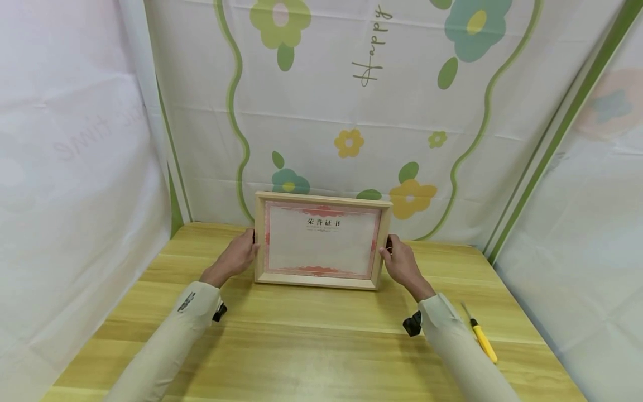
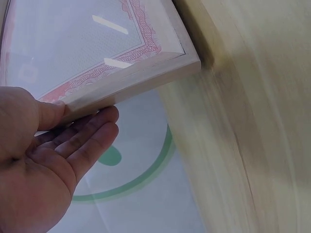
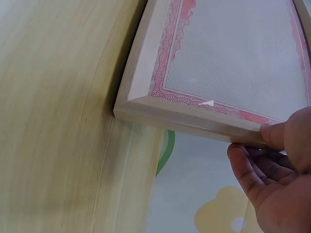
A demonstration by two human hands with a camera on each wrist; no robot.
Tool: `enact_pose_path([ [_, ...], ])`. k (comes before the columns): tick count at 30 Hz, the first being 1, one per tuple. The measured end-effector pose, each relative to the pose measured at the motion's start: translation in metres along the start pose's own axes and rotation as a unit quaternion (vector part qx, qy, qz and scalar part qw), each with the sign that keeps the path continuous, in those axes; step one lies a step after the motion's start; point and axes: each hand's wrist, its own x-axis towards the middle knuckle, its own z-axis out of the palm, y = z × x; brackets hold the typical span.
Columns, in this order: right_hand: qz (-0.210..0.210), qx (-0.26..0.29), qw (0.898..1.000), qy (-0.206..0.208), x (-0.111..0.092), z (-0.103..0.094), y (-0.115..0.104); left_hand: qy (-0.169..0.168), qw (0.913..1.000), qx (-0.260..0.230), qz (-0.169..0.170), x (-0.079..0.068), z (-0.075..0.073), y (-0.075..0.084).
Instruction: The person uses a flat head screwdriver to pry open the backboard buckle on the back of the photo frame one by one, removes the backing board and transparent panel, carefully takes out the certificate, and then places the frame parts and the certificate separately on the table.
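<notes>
A pale wooden picture frame [image 1: 321, 283] stands near the back of the table, facing me. Behind its glossy front lies a certificate [image 1: 321, 248] with a red patterned border and dark printed characters near the top. My left hand [image 1: 240, 252] grips the frame's left side, the thumb [image 2: 51, 114] on the front face and the fingers [image 2: 95, 138] at the side and behind. On the opposite side my right hand [image 1: 402, 261] holds the frame likewise, its thumb [image 3: 274, 135] on the front edge. The fingertips behind the frame are partly hidden.
A screwdriver [image 1: 483, 341] with a yellow handle lies on the wooden table [image 1: 311, 346], beside the right forearm. A white cloth wall [image 1: 301, 111] with flower prints rises behind the table. More cloth walls [image 1: 75, 195] enclose the left and right sides.
</notes>
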Motion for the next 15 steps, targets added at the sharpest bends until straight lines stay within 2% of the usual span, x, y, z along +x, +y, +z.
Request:
enact_pose_path([
  [15,0.007,0.006,1.0,0.0,-0.0019,-0.0017,-0.0028,0.002,1.0,-0.006,0.006,-0.0016,-0.0007,-0.0028],
])
